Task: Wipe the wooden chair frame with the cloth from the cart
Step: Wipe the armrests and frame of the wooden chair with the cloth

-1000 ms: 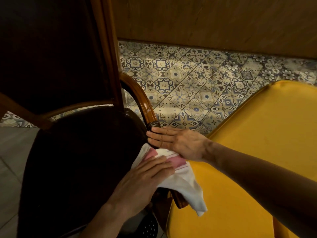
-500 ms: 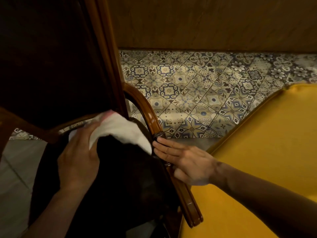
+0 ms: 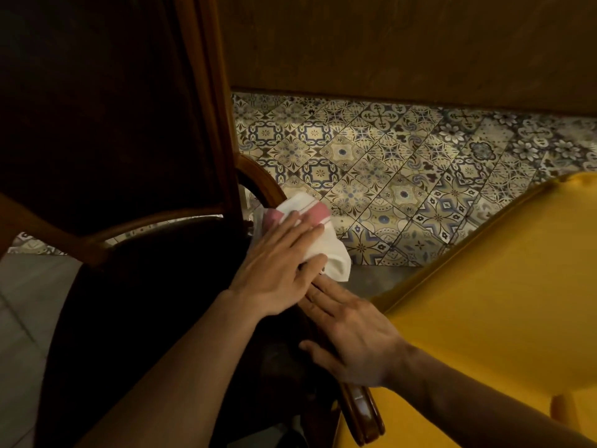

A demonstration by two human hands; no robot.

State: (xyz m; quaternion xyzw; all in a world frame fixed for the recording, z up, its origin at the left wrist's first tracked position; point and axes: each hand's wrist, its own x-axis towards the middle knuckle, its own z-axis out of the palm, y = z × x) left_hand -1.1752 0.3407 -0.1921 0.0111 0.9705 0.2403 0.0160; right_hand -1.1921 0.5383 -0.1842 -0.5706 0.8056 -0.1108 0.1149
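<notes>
Now the left hand point(image 3: 277, 263) presses the cloth point(image 3: 329, 253) flat-fingered onto the wooden armrest point(image 3: 266, 184); the right hand point(image 3: 352, 337) lies flat behind it, fingers straight. Half a second ago the cloth was at the back rail point(image 3: 151, 223).

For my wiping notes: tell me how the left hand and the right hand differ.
The left hand presses the cloth on the wooden armrest; the right hand lies bare on it. The left hand sits farther up the armrest, the right hand nearer the camera. Both have straight fingers.
</notes>
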